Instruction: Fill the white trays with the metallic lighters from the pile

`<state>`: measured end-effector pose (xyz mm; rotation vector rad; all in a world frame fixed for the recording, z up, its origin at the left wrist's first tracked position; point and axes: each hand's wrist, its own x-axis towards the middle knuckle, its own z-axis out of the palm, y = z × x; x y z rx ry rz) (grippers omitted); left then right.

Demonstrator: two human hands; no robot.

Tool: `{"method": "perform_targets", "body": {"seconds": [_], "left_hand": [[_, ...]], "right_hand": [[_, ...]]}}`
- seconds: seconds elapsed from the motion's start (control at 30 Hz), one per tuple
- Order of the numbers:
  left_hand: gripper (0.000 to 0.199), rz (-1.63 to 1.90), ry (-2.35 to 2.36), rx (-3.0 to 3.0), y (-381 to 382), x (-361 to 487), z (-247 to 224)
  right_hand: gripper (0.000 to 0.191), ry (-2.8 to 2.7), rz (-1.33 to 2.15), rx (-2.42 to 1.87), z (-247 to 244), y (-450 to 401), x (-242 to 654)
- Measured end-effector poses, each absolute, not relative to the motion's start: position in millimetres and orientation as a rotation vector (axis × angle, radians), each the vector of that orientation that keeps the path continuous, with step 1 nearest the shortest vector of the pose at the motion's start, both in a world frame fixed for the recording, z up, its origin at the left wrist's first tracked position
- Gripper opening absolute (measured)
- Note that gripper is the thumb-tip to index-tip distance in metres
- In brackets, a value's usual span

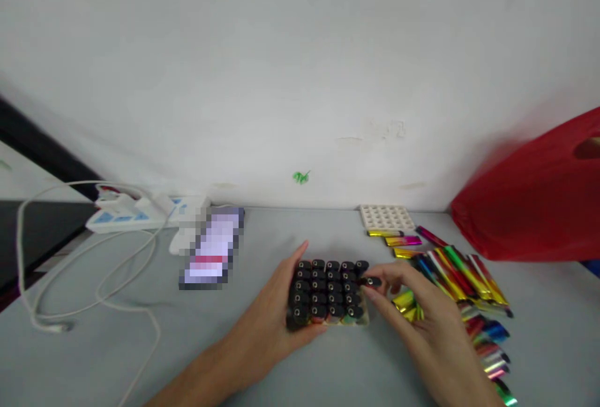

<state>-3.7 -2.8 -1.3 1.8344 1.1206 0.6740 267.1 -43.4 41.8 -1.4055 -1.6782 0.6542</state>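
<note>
A clear tray (360, 321) stands in front of me, packed with rows of lighters (334, 286) whose black tops face up. My left hand (276, 307) grips the tray's left side, thumb along the near edge and fingers behind it. At the right edge, my right hand (422, 313) pinches one black-topped lighter (372, 282) between thumb and fingertips. That lighter is tilted, and its lower part is hard to make out. Beside and partly behind the right hand lie loose shiny lighters (462, 272) in gold, red, green, blue and pink.
A white holed tray (387, 217) lies against the wall. A red bag (539, 194) stands at the right. To the left are a blurred-out phone (213, 247), a white power strip (140, 213) and a looping white cable (100, 276).
</note>
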Motion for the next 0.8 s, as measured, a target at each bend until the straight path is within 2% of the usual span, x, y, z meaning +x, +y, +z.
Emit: {"method": "perform_targets", "body": {"seconds": [0.53,0.67,0.8], "left_hand": [[0.118,0.668,1.137,1.82,-3.3,-3.6,0.8],[0.117,0.673,1.142,1.819,-2.3,-2.3,0.9],[0.117,0.672,1.148,1.827,-2.0,-1.8,1.8]], "right_hand": [[0.012,-1.744,0.554,-1.444,33.7,-44.1,273.3],[0.021,-1.701,0.535,-1.482,36.3,-46.6,269.0],[0.023,-1.64,0.265,-1.577,33.1,-44.3,270.5]]}}
